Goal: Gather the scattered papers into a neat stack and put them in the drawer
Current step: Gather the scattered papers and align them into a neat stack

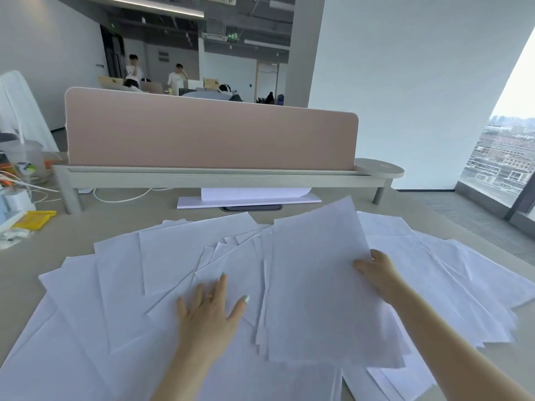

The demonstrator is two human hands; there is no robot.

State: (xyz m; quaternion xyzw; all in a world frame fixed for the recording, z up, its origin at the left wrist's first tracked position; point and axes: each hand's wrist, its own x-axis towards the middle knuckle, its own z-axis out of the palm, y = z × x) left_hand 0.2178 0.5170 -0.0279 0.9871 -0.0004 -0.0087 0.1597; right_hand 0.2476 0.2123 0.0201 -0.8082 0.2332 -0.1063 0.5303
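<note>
Several white paper sheets [121, 285] lie scattered and overlapping across the beige desk [26, 264]. My left hand [210, 308] presses flat on the sheets at the centre, fingers spread. My right hand [376, 270] pinches the right edge of a small bundle of sheets [315, 285], thumb on top, and the bundle's far end is lifted off the pile. More loose sheets [451, 273] fan out to the right, under my right forearm. No drawer is in view.
A pink divider panel [208, 134] on a grey shelf rail [202, 178] closes the desk's far side. A white stand [249, 199] sits under the rail. At the left are a plastic cup [24, 160], cables and a yellow packet [34, 219]. The desk's right edge drops to the floor by a window.
</note>
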